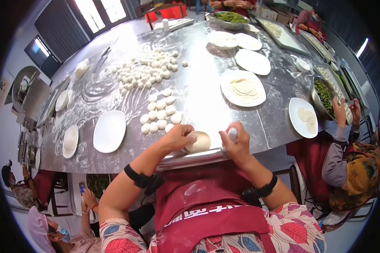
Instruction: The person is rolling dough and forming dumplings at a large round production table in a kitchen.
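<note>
At the table's near edge, my left hand (179, 137) pinches the left rim of a round, flat dough wrapper (199, 142). To its right, my right hand (236, 142) is wrapped round the handle of a rolling pin (232, 133), whose far part is hidden. Small dough pieces (161, 114) stand in rows just beyond my left hand, with a larger pile of dough balls (147, 69) farther back. A white plate (109, 131) lies to the left of my left forearm.
Another plate (243, 99) beyond my right hand holds stacked wrappers. At the right, a co-worker's hands (346, 110) are over a metal bowl (321, 101) of green filling. A knife (103, 55) lies at the far left. Several plates stand at the back.
</note>
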A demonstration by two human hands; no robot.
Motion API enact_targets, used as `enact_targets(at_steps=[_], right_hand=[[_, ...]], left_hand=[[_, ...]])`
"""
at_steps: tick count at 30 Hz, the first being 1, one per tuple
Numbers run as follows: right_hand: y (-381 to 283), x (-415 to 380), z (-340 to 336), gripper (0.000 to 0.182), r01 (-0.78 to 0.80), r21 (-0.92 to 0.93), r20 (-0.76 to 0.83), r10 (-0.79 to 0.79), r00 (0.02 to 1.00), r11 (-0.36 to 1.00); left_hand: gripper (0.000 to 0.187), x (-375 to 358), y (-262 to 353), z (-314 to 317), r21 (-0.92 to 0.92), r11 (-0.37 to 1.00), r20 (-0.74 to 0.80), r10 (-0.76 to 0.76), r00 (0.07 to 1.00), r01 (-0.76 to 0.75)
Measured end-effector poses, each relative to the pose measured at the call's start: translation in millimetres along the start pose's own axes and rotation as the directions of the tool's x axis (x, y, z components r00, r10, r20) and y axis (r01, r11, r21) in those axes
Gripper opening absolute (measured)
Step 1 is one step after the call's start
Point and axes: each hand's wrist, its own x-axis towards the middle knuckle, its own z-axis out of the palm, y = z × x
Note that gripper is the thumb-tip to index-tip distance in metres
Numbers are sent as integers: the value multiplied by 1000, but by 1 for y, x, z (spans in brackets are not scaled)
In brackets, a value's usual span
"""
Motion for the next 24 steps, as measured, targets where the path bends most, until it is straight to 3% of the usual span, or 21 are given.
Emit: enact_targets(at_steps=[2,6,9,11,13,15,20,21,24], right_hand=[[-6,-11,-2,21,24,95,-22,-22,1000,995],[-8,-13,-10,20,2,79,61,-7,998,997],[1,-9,-6,20,129,109,12,-131,991,986],[1,-6,-5,19,117,135,20,-121,992,984],[1,-9,-6,19,23,170,75,-36,997,985],[-2,-8,-9,19,27,188,85,-43,995,982],[0,-6,-3,21,88,130,62,-97,993,988],[-6,-6,-5,21,-25,174,94,9,996,984],[-4,6,-5,20,84,123,61,-92,994,989]], left_hand=[[17,8,2,-5,-78,997,-2,17,1000,-17],[20,45,47,-2,-49,998,34,38,999,-36],[24,95,80,8,-284,951,67,147,987,-122],[40,128,96,10,-481,858,41,227,973,-180],[46,129,109,10,-454,875,-75,149,986,-167],[53,128,98,-5,-216,976,-84,19,996,-37],[30,70,48,-68,-115,993,-277,5,961,-39],[27,57,39,-79,-100,995,-305,-13,952,-19],[22,23,21,-93,81,996,-413,-8,911,45]])
